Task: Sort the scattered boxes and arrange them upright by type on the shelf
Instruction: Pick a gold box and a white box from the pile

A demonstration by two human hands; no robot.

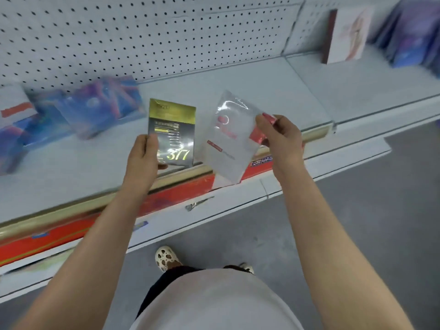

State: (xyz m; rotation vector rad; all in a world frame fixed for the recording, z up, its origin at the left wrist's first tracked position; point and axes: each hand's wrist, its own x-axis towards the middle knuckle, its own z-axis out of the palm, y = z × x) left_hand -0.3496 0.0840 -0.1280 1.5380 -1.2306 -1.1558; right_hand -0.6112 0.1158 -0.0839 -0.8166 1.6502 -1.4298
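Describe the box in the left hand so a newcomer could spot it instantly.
Start at the white pegboard shelf. In front of its middle, the left hand holds a dark box upright. Unlike the white-and-red box beside it, it has a gold top and "377".

Both arms outstretched; left hand and right hand gripping (fingers curled)

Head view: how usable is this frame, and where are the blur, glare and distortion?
Head view: the blue boxes at left are smeared by motion blur, as are those far right; the dark gold box in the left hand is sharper, "377" readable; glare washes the white box held by the right hand; wide-angle bending curves the shelf edge.
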